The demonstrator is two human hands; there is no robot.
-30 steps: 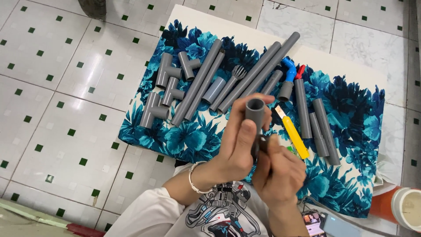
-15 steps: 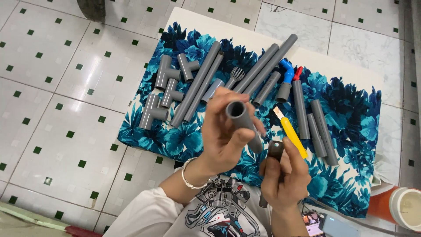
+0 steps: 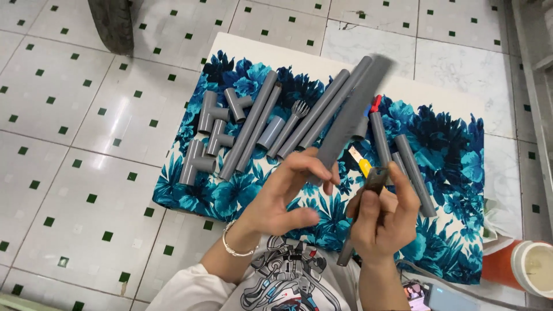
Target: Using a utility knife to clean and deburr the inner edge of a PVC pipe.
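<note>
Above the blue floral cloth [image 3: 190, 190], near mid-frame: holding a long grey pipe [image 3: 351, 118] in the left hand [image 3: 282, 198], fingers curled around its lower end, thumb stretched out underneath. Pipe slanting up and to the right, far end blurred, near end sitting in the fingertips just beside the right hand [image 3: 380, 222]. Gripping a thinner grey pipe [image 3: 360, 216] in the right hand, fingers wrapped closed about its middle; long axis running steeply, dark open top end pointing up toward the left hand's pipe, lower end poking out below the palm. Two held ends lying near each other but apart, left-hand pipe's base sitting up and left of the thin pipe's top. Left hand being the nearer to the gap. Resting on the cloth beyond: grey tee fittings [image 3: 210, 129], more straight pipes [image 3: 250, 129], a yellow-handled tool [image 3: 363, 167] partly hidden behind the hands.
</note>
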